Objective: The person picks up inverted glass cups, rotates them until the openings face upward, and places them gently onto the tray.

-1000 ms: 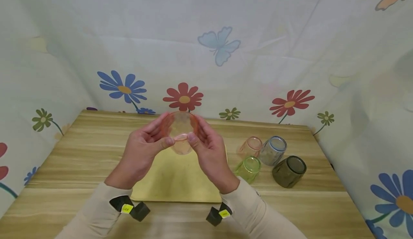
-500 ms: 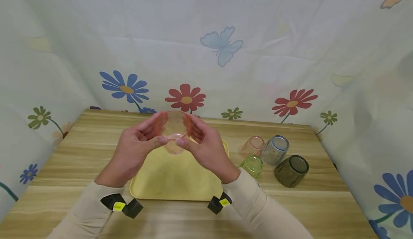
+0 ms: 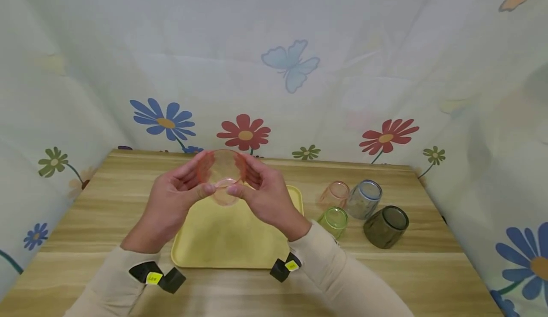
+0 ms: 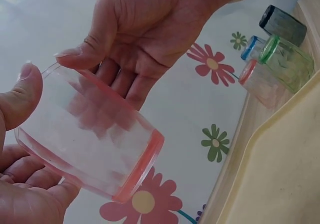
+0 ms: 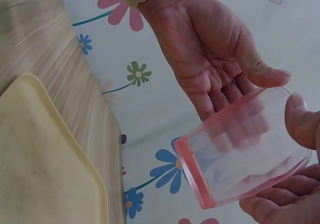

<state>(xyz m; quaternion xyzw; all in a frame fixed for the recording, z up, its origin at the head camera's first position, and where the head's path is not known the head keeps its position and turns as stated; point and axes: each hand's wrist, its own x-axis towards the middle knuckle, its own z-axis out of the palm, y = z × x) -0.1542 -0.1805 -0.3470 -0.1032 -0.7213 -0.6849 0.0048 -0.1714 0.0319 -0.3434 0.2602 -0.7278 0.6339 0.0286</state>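
Observation:
A clear, pink-tinted drinking glass (image 3: 222,167) is held in the air above the far part of a yellow tray (image 3: 231,241). My left hand (image 3: 169,198) grips its left side, and my right hand (image 3: 269,195) grips the right side. Both thumbs press close together near one end, while the other fingers curl along the walls. In the left wrist view the glass (image 4: 95,134) lies tilted, with a thicker pink band at its lower end. Through its wall, fingers of the right hand (image 4: 150,28) show blurred. I see nothing inside the glass.
Right of the tray, several glasses stand grouped on the wooden table (image 3: 85,222): a pink one (image 3: 335,194), a blue-rimmed one (image 3: 364,199), a green one (image 3: 334,222) and a dark grey-green one (image 3: 386,226). A flower-print cloth (image 3: 205,69) hangs behind the table.
Both hands and the pink glass have shifted left in the head view, still holding it together. More of the tray's right far corner shows now. The other glasses have stayed put.

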